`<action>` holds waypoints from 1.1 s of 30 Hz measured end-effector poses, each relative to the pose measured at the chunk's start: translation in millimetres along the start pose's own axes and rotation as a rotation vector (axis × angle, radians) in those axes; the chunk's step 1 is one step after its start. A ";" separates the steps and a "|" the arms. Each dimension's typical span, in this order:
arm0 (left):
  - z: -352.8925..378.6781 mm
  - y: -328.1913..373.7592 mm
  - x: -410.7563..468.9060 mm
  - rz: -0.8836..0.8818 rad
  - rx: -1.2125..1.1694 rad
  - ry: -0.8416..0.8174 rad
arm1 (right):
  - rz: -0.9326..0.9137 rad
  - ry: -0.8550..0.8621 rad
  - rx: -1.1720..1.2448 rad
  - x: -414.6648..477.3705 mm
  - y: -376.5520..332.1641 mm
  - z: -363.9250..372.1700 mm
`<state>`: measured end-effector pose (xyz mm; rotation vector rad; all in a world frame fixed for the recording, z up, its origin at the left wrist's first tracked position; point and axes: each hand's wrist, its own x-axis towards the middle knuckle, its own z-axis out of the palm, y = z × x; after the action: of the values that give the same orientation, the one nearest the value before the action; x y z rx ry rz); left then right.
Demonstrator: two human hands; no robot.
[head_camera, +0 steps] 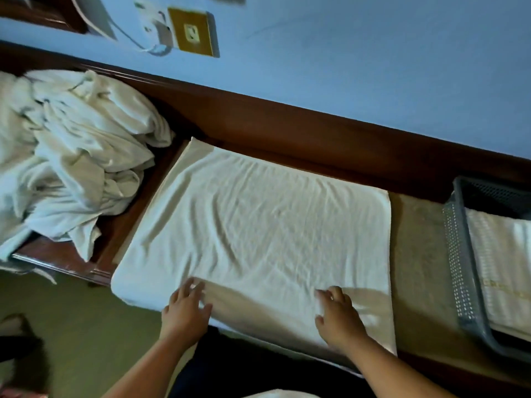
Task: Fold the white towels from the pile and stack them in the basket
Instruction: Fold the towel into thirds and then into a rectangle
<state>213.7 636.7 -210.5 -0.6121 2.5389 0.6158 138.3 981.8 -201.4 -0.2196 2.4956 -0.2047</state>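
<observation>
Here, both grips spread and empty: left hand (pixel 185 307) and right hand (pixel 339 315) flat on near edge of the towel (pixel 258 222).

- One white towel (pixel 258 231) lies spread flat on the tabletop (pixel 413 254).
- One pile of crumpled white towels (pixel 71 156) sits at the left; how many it holds cannot be counted, as the folds run together.
- One grey perforated plastic basket (pixel 459 254) stands at the right.
- At least one folded towel (pixel 500 268) lies in the basket; whether more lie beneath it cannot be told.
- Two hands are in view: one left hand (pixel 185 307) and one right hand (pixel 339 317).
- One brass-coloured socket plate (pixel 194 33) is on the wall.
- One white plug (pixel 155 27) with one cable hangs beside the plate.
</observation>
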 end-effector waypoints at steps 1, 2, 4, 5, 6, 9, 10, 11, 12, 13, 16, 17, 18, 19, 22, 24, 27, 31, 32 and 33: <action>-3.8 -8.5 2.3 -0.022 -0.005 0.009 | -0.017 -0.006 -0.003 2.7 -10.6 -1.2; -11.2 -20.3 6.5 -0.053 -0.013 0.022 | -0.037 -0.010 -0.006 8.9 -25.5 -2.4; -26.6 -39.4 16.2 -0.114 -0.015 0.052 | -0.062 -0.022 -0.014 19.6 -51.3 -4.6; -36.0 -50.4 23.2 -0.147 -0.021 0.071 | -0.077 -0.029 -0.021 26.8 -67.1 -6.3; -45.0 -59.1 30.1 -0.175 -0.026 0.088 | -0.091 -0.034 -0.037 32.8 -81.3 -8.2; -72.6 -89.9 56.6 -0.246 -0.034 0.107 | -0.151 -0.038 -0.098 61.8 -135.8 -13.5; -79.7 -96.8 63.7 -0.265 -0.042 0.105 | -0.168 -0.044 -0.111 70.5 -154.0 -16.1; -84.6 -103.1 70.1 -0.282 -0.058 0.105 | -0.185 -0.050 -0.124 79.6 -172.6 -18.5; -89.4 -110.3 76.1 -0.295 -0.085 0.110 | -0.206 -0.055 -0.141 91.2 -193.1 -19.8; -92.3 -115.0 81.2 -0.296 -0.107 0.123 | -0.227 -0.054 -0.159 101.4 -212.1 -21.5; -96.8 -118.7 91.8 -0.259 -0.127 0.152 | -0.301 -0.046 -0.202 130.4 -265.9 -26.2; -97.1 -121.0 95.5 -0.259 -0.135 0.146 | -0.333 -0.056 -0.217 141.2 -285.2 -26.2; -97.1 -121.5 98.6 -0.268 -0.142 0.137 | -0.361 -0.073 -0.228 150.2 -302.4 -26.9; -97.8 -121.9 102.3 -0.287 -0.146 0.129 | -0.390 -0.097 -0.237 158.9 -318.2 -27.9; -105.9 -123.1 115.9 -0.345 -0.168 0.120 | -0.497 -0.150 -0.297 185.2 -358.7 -35.8; -114.1 -122.5 126.7 -0.363 -0.204 0.125 | -0.559 -0.153 -0.356 202.3 -380.0 -43.9; -125.2 -123.8 143.1 -0.345 -0.219 0.092 | -0.626 -0.147 -0.439 227.3 -409.0 -55.6; -131.3 -128.0 157.0 -0.271 -0.182 0.002 | -0.828 -0.031 -0.682 252.0 -436.8 -59.0; -131.0 -128.6 158.0 -0.243 -0.157 -0.004 | -0.895 -0.059 -0.736 255.8 -444.2 -58.0; -130.2 -128.7 157.9 -0.215 -0.139 -0.002 | -0.958 -0.096 -0.776 257.8 -451.9 -59.0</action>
<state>111.8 418.1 -228.5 -0.9175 2.3995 0.7172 -52.6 494.4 -212.1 -1.6727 2.0540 0.4003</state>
